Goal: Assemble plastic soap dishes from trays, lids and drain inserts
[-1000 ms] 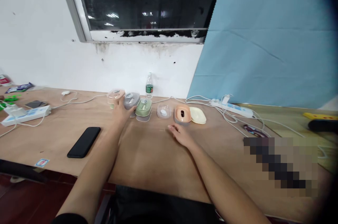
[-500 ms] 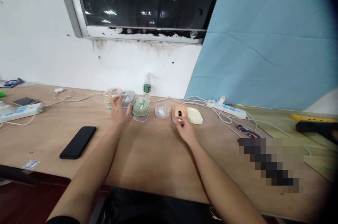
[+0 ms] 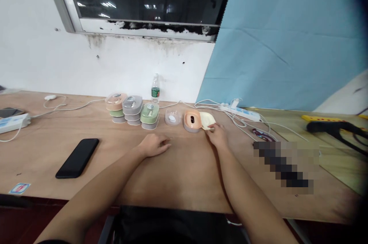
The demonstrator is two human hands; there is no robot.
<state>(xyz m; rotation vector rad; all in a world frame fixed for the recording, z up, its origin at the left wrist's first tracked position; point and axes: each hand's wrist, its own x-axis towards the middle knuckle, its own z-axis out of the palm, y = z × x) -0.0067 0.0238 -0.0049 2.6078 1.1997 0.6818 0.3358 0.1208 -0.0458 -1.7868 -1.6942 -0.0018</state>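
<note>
My right hand point(image 3: 217, 136) pinches the near right edge of a thin pale yellow piece with rounded corners point(image 3: 206, 119). Against its left side stands a small orange-topped box point(image 3: 192, 121) with a dark oval opening. My left hand point(image 3: 154, 145) is over the table in front of the boxes, thumb apart from the loosely bent fingers, nothing in it. A clear plastic lid point(image 3: 173, 117) lies left of the orange box. Farther left are stacked lidded boxes: green-topped point(image 3: 150, 112), grey-topped point(image 3: 132, 106) and orange-topped point(image 3: 115, 102).
A plastic bottle point(image 3: 155, 88) stands by the wall. A black phone point(image 3: 77, 158) lies at left. Power strips point(image 3: 240, 112) with white cables sit at both sides. At far right is a black-handled tool point(image 3: 327, 128) near a yellow strip.
My left hand has left the stacked boxes and come nearer and to the right. My right hand has moved from the orange box to the pale yellow piece and grips its edge.
</note>
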